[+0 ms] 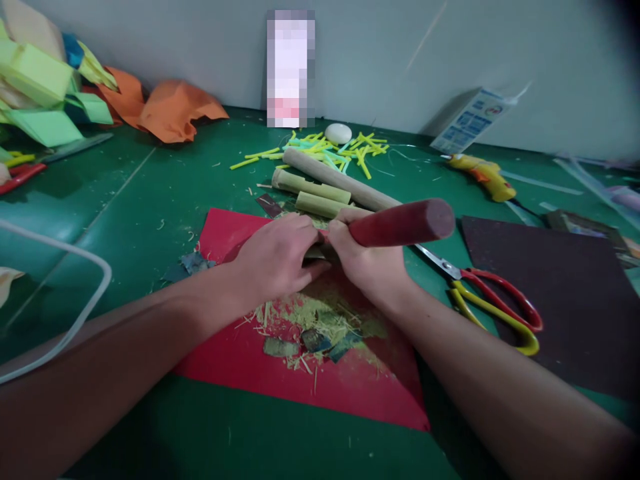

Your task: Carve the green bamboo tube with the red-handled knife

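My right hand (373, 263) is closed round a tool whose thick red handle (403, 223) sticks out toward the upper right; its working end is hidden between my hands. Close against it, my left hand (277, 253) has its fingers curled over a mostly hidden bamboo piece (315, 253). Both hands are low over a red sheet (235, 363). Pale shavings (305, 310) and dark scraps (316, 340) lie on the sheet nearer to me. Just beyond my hands are two cut bamboo lengths (313, 187) and a longer round stick (345, 180).
Red-and-yellow-handled scissors (495, 293) lie right of my forearm, partly over a dark board (555, 293). A yellow glue gun (483, 175) and a carton (473, 120) are behind. Yellow and green strips (325, 150) lie at the back, coloured paper (175, 110) at left. A white cable (95, 293) crosses by my left arm.
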The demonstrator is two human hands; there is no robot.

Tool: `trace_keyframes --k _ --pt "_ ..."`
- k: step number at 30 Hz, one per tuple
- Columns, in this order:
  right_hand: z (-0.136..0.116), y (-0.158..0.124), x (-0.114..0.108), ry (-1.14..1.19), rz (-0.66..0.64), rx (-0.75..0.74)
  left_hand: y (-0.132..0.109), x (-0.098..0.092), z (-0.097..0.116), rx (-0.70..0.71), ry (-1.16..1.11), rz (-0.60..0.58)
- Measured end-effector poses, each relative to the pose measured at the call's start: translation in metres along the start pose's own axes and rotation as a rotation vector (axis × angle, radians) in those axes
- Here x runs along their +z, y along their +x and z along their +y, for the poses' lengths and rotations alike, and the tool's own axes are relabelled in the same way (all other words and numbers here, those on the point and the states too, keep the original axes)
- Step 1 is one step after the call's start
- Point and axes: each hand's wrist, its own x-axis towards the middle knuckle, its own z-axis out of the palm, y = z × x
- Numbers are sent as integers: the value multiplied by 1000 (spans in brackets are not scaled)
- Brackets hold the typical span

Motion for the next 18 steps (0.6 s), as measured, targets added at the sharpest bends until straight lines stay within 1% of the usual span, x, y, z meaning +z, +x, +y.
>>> trace_keyframes --k 3,6,7,11,18 --pt "0 -2 -2 25 -33 13 2 1 -4 15 -31 2" --pt "-1 -4 -4 74 -61 42 3 0 -4 -15 -45 -11" --pt "-1 -4 -4 84 -53 45 4 -1 -3 -26 -43 -19" --pt "-1 0 -4 101 92 62 5 -3 -1 -60 -33 -53" --pt "3 5 -3 96 79 76 4 -3 0 -64 -19 -45"
